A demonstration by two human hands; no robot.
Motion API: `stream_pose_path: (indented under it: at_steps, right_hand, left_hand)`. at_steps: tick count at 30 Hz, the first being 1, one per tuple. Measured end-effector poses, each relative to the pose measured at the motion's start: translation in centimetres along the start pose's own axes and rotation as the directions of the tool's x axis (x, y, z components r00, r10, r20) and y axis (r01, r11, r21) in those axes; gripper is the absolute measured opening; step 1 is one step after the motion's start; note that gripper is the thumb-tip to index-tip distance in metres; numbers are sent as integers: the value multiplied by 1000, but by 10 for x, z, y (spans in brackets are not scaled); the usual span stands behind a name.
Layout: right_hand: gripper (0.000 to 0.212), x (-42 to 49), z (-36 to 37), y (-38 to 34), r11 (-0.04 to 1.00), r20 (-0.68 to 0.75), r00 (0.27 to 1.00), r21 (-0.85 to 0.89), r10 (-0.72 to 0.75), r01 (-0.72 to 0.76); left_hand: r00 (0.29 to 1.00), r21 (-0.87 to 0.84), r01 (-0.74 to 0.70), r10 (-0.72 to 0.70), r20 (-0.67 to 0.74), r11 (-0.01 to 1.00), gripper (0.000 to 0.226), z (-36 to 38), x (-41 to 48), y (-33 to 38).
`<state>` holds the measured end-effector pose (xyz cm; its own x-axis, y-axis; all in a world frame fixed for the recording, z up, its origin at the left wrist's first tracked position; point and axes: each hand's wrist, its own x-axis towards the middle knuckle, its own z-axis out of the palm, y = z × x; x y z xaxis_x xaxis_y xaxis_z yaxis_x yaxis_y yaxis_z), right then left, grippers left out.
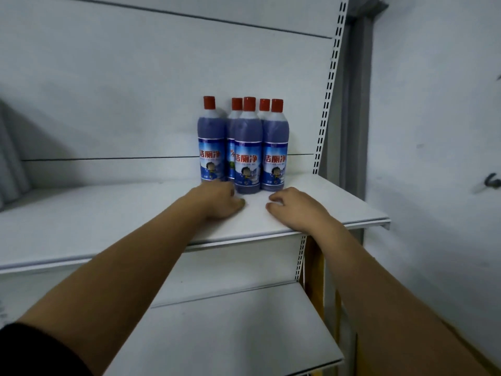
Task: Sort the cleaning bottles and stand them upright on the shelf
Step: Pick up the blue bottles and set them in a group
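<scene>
Several blue cleaning bottles (248, 147) with red caps and blue labels stand upright in a tight cluster at the back right of the white shelf (108, 221). My left hand (221, 199) rests on the shelf just in front of the leftmost bottle (212, 142), its fingers loosely curled and holding nothing. My right hand (294, 207) rests on the shelf in front of the rightmost bottle (275, 147), fingers relaxed and a little apart from the bottle's base. Neither hand holds a bottle.
A slotted shelf upright (329, 85) rises at the right, beside a grey wall (433, 131). A lower white shelf (230, 335) sticks out below. The shelf's front edge (298, 232) runs under my right wrist. The white back panel (135, 90) stands behind the bottles.
</scene>
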<state>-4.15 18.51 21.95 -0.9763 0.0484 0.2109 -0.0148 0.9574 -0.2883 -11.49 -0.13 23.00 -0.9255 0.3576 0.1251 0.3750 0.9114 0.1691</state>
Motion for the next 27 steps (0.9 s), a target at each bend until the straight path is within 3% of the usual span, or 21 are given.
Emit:
stream_pose_path:
  at_steps: [4,7,11,16,20,27]
  right_hand:
    - [38,-22,4,-18,997,-62,998,68,26,-22]
    - [34,-47,16,-42,991,-137,990,129,-22,40]
    - [27,-81,34,-75,968,-262,962,213,-73,131]
    - [27,-116,49,-125,933,-274,941,240,-199,267]
    - [26,-141,58,-180,893,-261,921,273,-288,356]
    - [24,-177,91,-311,861,-201,892,243,-405,446]
  left_hand:
    - [1000,-49,-17,17,11,999,52,-4,-54,-21]
    - [997,-95,-5,-3,-82,995,47,-6,-96,-37]
    - [971,5,-31,31,-235,1000,42,3,-153,-50]
    - [938,24,-92,95,-332,995,44,13,-216,-77]
    - [927,83,25,8,-374,996,52,8,-263,-107]
    - [905,88,303,-258,-337,949,41,-14,-366,-221]
